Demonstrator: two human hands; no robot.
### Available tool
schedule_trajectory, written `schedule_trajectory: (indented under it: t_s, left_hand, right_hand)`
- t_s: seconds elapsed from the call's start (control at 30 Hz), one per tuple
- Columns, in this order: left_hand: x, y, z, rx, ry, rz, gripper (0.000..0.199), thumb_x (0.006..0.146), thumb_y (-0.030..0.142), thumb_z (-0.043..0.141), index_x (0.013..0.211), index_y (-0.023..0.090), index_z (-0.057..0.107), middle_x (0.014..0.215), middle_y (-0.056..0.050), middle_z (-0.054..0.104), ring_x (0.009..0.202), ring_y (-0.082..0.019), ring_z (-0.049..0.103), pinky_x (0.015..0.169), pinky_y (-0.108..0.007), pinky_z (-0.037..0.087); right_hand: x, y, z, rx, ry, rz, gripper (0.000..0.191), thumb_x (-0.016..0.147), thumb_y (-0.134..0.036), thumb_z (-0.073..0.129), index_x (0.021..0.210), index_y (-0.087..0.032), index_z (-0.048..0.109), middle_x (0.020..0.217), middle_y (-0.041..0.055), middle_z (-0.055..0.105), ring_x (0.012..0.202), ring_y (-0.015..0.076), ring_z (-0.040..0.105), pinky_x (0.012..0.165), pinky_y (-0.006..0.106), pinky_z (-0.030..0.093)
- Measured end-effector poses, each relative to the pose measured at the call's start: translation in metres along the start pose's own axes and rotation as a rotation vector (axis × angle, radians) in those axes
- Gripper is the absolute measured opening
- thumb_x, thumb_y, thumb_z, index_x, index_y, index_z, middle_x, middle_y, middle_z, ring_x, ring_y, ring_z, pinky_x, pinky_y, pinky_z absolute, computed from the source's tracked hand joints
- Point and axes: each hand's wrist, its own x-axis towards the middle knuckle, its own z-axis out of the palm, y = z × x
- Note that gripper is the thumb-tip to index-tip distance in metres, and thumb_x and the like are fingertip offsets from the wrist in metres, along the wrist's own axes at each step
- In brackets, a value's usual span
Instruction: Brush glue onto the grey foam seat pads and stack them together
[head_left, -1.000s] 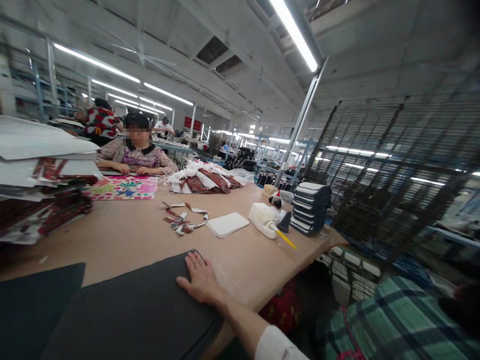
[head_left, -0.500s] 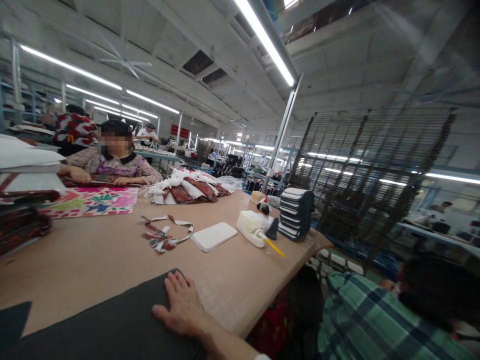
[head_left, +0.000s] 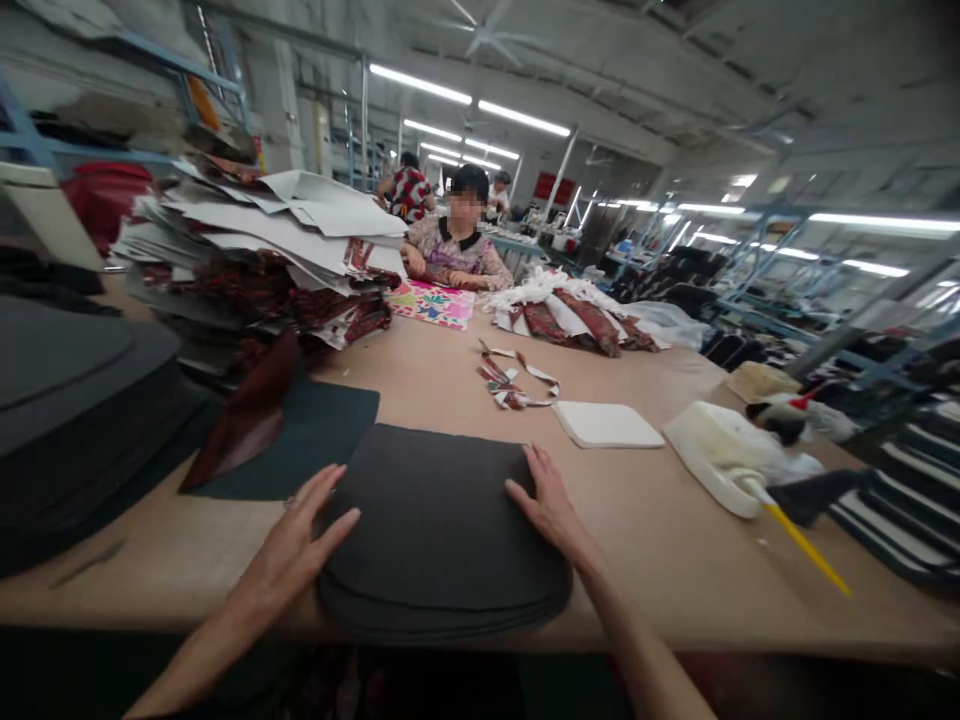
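Your left hand (head_left: 300,532) lay at left edge of dark pad stack (head_left: 439,530), thumb spread from fingers, open, nothing clasped. Your right hand (head_left: 553,508) lay at far right corner, also open, nothing clasped. Stack sat flat before you on brown table (head_left: 420,375), near its front edge; green sheet (head_left: 337,415) to left, white pad (head_left: 609,425) beyond your right hand.

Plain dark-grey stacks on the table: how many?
2: the near stack, between the left hand and right hand; the big stack at the far left, cut off by the frame. More may be hidden behind it.
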Motion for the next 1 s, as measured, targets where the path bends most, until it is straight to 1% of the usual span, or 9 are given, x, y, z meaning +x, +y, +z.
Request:
schedule_trajectory:
  t_s: [0.13, 0.27, 0.37, 0.47, 0.63, 0.73, 0.83, 0.93, 1.0]
  left_hand:
    - [0.002, -0.004, 0.023, -0.09, -0.129, -0.074, 0.065, 0.077, 0.047, 0.046, 0.132, 0.014, 0.034, 0.139, -0.014, 0.035, 0.128, -0.027, 0.032, 0.106, -0.046, 0.028]
    - [0.006, 0.0, 0.023, -0.261, -0.193, -0.12, 0.069, 0.074, 0.041, 0.052, 0.134, 0.018, 0.027, 0.14, -0.012, 0.031, 0.127, -0.028, 0.033, 0.105, -0.046, 0.03]
    - [0.008, 0.008, 0.018, -0.337, -0.154, -0.159, 0.068, 0.071, 0.042, 0.057, 0.131, 0.022, 0.032, 0.135, -0.01, 0.037, 0.124, -0.027, 0.037, 0.103, -0.045, 0.033]
    - [0.011, 0.013, 0.017, -0.333, -0.069, -0.236, 0.065, 0.068, 0.044, 0.059, 0.125, 0.021, 0.039, 0.117, -0.008, 0.048, 0.11, -0.026, 0.048, 0.097, -0.045, 0.039]
    - [0.012, 0.011, 0.019, -0.296, -0.031, -0.285, 0.07, 0.065, 0.042, 0.059, 0.126, 0.019, 0.036, 0.103, -0.007, 0.049, 0.087, -0.022, 0.054, 0.075, -0.04, 0.05]
    - [0.006, 0.01, 0.018, -0.14, -0.033, -0.178, 0.057, 0.07, 0.04, 0.053, 0.122, 0.019, 0.042, 0.117, -0.011, 0.043, 0.102, -0.026, 0.049, 0.083, -0.044, 0.047]
    - [0.006, 0.016, 0.011, -0.007, -0.068, 0.036, 0.048, 0.076, 0.042, 0.051, 0.118, 0.021, 0.047, 0.132, -0.01, 0.034, 0.122, -0.029, 0.034, 0.101, -0.049, 0.032]
    - [0.023, 0.032, 0.005, 0.031, -0.216, 0.241, 0.046, 0.08, 0.046, 0.051, 0.119, 0.022, 0.048, 0.135, -0.009, 0.036, 0.125, -0.025, 0.033, 0.105, -0.044, 0.028]
    - [0.046, 0.045, 0.007, 0.043, -0.33, 0.319, 0.043, 0.084, 0.046, 0.046, 0.119, 0.021, 0.048, 0.134, -0.008, 0.04, 0.124, -0.023, 0.035, 0.105, -0.039, 0.029]
  right_hand:
    - [-0.023, 0.017, -0.002, 0.046, 0.06, 0.031, 0.065, 0.083, -0.045, 0.039, 0.135, -0.008, 0.028, 0.141, 0.0173, 0.03, 0.132, 0.0239, 0.026, 0.108, 0.044, 0.024]
    - [-0.03, 0.022, 0.0, 0.176, 0.126, 0.031, 0.056, 0.083, -0.044, 0.042, 0.13, -0.013, 0.039, 0.139, 0.0144, 0.035, 0.129, 0.024, 0.032, 0.106, 0.045, 0.028]
    - [-0.026, 0.019, -0.003, 0.239, 0.148, 0.027, 0.052, 0.082, -0.043, 0.046, 0.126, -0.016, 0.045, 0.139, 0.0127, 0.037, 0.127, 0.0243, 0.035, 0.105, 0.046, 0.03]
    - [-0.024, 0.017, -0.008, 0.249, 0.15, 0.011, 0.048, 0.081, -0.041, 0.048, 0.122, -0.016, 0.049, 0.136, 0.013, 0.04, 0.126, 0.0237, 0.037, 0.105, 0.045, 0.031]
    - [-0.026, 0.018, -0.009, 0.189, 0.156, -0.059, 0.045, 0.083, -0.038, 0.048, 0.121, -0.016, 0.05, 0.131, 0.0139, 0.047, 0.121, 0.0234, 0.043, 0.103, 0.046, 0.033]
    - [-0.026, 0.02, -0.007, 0.127, 0.152, -0.093, 0.044, 0.084, -0.037, 0.046, 0.121, -0.015, 0.05, 0.129, 0.0147, 0.048, 0.12, 0.0239, 0.043, 0.102, 0.046, 0.034]
    - [-0.026, 0.018, -0.01, 0.088, 0.154, -0.116, 0.042, 0.085, -0.036, 0.045, 0.12, -0.014, 0.05, 0.128, 0.0156, 0.048, 0.119, 0.0245, 0.044, 0.1, 0.047, 0.036]
    - [-0.035, 0.001, -0.025, 0.021, 0.22, -0.167, 0.037, 0.085, -0.033, 0.046, 0.118, -0.016, 0.052, 0.126, 0.0144, 0.051, 0.118, 0.0259, 0.044, 0.098, 0.049, 0.036]
    - [-0.052, -0.02, -0.04, 0.03, 0.247, -0.226, 0.03, 0.086, -0.028, 0.046, 0.114, -0.019, 0.054, 0.118, 0.0111, 0.056, 0.113, 0.0232, 0.048, 0.096, 0.045, 0.039]
